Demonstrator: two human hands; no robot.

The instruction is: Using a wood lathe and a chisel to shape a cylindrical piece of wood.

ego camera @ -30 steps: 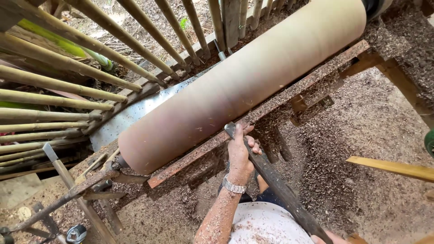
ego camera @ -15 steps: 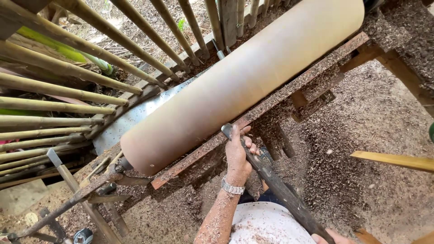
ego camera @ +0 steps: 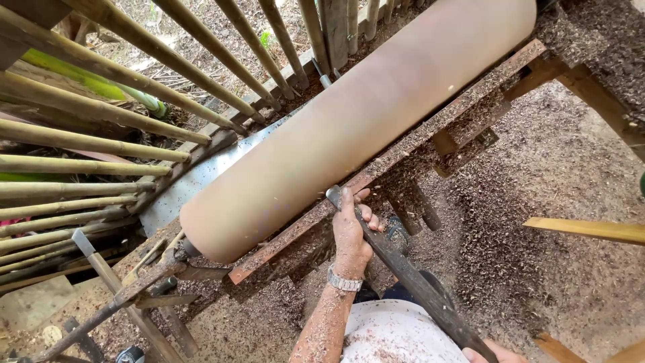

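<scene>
Head view, looking down. Nearest: white shirt (ego camera: 396, 339) dusted with shavings, and at the bottom edge the right hand (ego camera: 497, 353), only a sliver showing at the butt of the long dark turning tool (ego camera: 410, 272); cannot tell its grip, mostly out of frame. Left hand (ego camera: 351, 232), wristwatch (ego camera: 344, 281) on the wrist, is wrapped over the tool's front end, fingers (ego camera: 371, 216) curled round the shaft, pinning it down on the rusty metal tool rest (ego camera: 396, 158). Tool tip sits at the rest edge, just against the lower side of the wooden cylinder (ego camera: 356, 124).

Cylinder lies diagonally across the frame, mounted between lathe ends, left end near the metal drive fitting (ego camera: 176, 252), right end running out of view at the top. Surface is pale tan, smooth and evenly round along all the visible length, slightly blurred as if spinning; small flecks fly off near the tip.

Progress, as a judgement: roughing looks done, no bark or flats left, thick sawdust (ego camera: 551, 202) covers the ground and frame. Remaining work looks like finishing passes; no shaping or profile is visible yet.

Farther: a sheet of metal (ego camera: 195, 181) behind the cylinder, then a fence of slanted wooden poles (ego camera: 134, 47), green stalk (ego camera: 94, 81) beyond. Yellowish wooden slat (ego camera: 591, 230) at right.
</scene>
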